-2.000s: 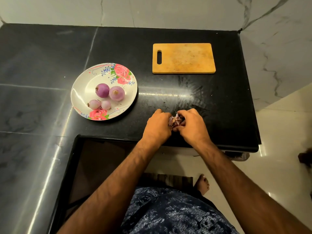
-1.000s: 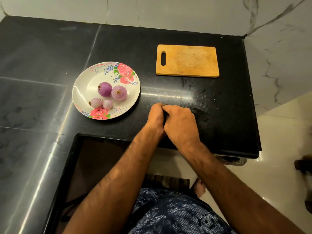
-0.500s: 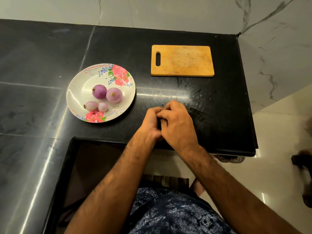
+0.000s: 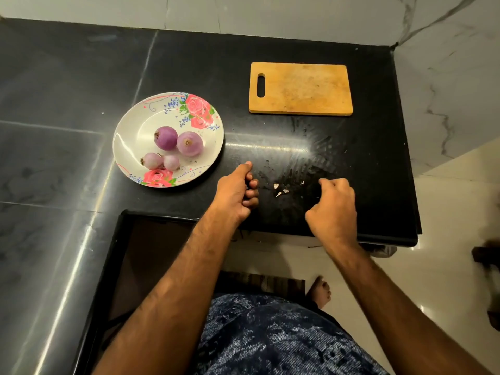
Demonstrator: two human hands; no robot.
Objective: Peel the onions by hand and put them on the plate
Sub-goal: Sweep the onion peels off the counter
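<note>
Four purple onions (image 4: 165,138) sit on the flowered plate (image 4: 132,131): two big ones touching side by side, two little ones just in front of them, nearer the person. The plate's on the left of the black desk (image 4: 365,158). Left hand (image 4: 236,190) is just off the plate's near right edge, fingers curled tight into the palm, thumb stretched forward. Whether anything's inside that fist, can't tell. Right hand (image 4: 334,204) is well apart from it, near the desk's front edge, fingers curled under too. Its palm is hidden, so there's no telling what it has. Between the two hands, pale peel scraps (image 4: 280,189) lie on the desk. Wooden cutting board (image 4: 300,89) lies flat at the back.
</note>
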